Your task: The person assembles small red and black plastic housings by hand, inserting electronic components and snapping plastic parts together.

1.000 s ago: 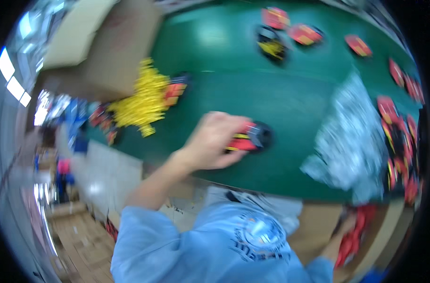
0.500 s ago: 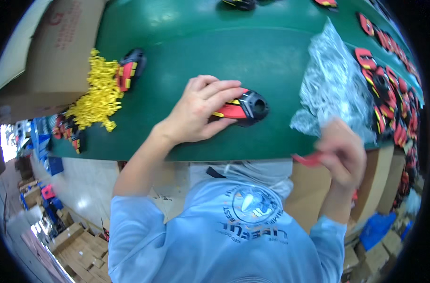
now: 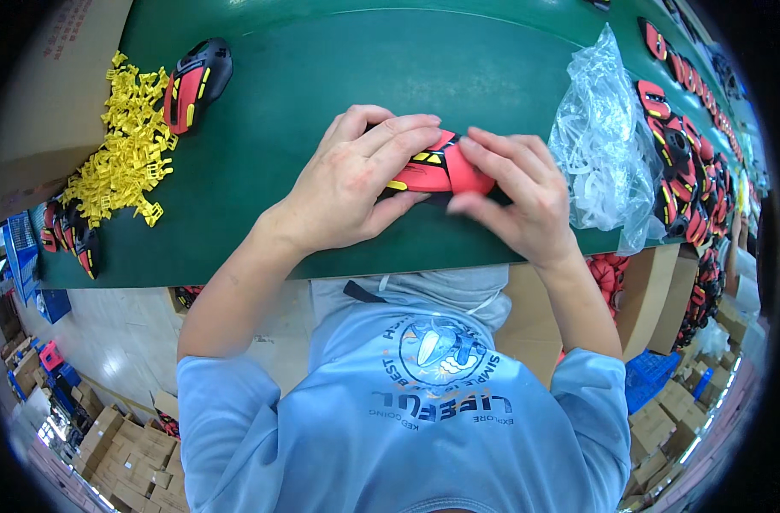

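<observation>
Left hand: we're gripping the red-black shell at 1 o'clock | right hand: we're pinching its red cap | yellow strips are showing; we aren't seeing whether the cap's sitting tight | other shell, 10 o'clock, is lying capless

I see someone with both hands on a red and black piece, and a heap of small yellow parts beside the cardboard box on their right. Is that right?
Not quite: the heap of small yellow parts and the cardboard box are on the person's left, as the head view shows. The left hand and right hand are indeed both on the red and black piece.
</observation>
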`<act>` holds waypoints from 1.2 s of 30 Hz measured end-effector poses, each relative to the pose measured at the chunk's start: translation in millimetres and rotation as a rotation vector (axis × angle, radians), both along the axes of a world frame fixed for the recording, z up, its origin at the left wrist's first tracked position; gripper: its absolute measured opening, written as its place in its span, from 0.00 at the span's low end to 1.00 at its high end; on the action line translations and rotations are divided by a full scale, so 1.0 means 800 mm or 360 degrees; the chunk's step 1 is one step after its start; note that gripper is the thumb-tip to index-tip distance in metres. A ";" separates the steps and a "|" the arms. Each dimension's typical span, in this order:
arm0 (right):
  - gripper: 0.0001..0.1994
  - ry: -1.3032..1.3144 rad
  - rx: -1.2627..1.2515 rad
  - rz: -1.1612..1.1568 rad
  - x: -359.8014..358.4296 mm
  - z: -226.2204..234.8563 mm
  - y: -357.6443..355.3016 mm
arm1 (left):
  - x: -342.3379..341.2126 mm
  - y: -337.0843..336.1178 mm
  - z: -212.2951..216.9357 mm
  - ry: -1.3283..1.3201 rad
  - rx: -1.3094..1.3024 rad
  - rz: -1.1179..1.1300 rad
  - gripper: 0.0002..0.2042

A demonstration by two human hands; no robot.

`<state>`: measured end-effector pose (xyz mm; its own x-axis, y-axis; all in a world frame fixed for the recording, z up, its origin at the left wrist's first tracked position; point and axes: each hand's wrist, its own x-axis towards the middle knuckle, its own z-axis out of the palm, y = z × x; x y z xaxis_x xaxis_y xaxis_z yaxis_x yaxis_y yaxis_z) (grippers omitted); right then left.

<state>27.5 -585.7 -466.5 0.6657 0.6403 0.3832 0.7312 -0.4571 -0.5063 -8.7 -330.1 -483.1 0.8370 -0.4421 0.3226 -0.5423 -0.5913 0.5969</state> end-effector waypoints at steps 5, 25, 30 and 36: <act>0.34 0.0182 -0.0060 0.0023 0.005 0.008 -0.003 | 0.000 0.000 0.001 0.0017 -0.0006 0.0000 0.34; 0.32 -0.0098 -0.0174 0.0072 0.017 0.006 -0.010 | 0.000 -0.003 -0.001 0.0031 -0.0010 -0.0003 0.34; 0.36 0.0001 -0.0029 0.0057 0.022 0.010 -0.013 | 0.000 -0.004 -0.001 0.0011 -0.0016 0.0019 0.35; 0.34 0.0057 -0.0255 0.0111 0.026 0.000 -0.018 | 0.002 -0.002 -0.003 -0.0004 -0.0029 0.0007 0.35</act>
<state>48.1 -599.9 -466.8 0.6287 0.7366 0.2494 0.7469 -0.4827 -0.4573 -7.1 -331.5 -485.4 0.8380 -0.4326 0.3326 -0.5413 -0.5828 0.6061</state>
